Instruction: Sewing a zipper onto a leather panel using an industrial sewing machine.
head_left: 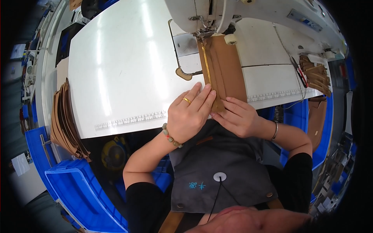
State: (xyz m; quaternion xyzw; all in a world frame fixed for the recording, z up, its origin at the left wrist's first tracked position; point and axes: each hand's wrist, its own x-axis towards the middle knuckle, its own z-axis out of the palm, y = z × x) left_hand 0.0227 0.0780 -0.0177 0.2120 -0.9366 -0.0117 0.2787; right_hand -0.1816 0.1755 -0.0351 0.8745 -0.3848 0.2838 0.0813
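A brown leather-like panel [231, 70] lies on the sewing machine bed, its far end beneath the presser foot [204, 35]. Along its left side runs a zipper [207, 64] with gold-coloured teeth. My left hand [191, 110], with a ring and a bead bracelet, rests with fingers stretched out flat, their tips on the zipper and the panel's left edge. Close beside it, my right hand [239, 118], wearing a bangle, has its fingers closed about the near end of the zipper tape. Its thumb is hidden.
The white sewing machine [272, 15] arches over the table's far right. Thread snips [300, 73] lie near small brown pieces [315, 75] at the right. Stacked brown panels [66, 120] hang at the left edge, above a blue bin [83, 194]. A ruler strip [130, 120] lines the front edge.
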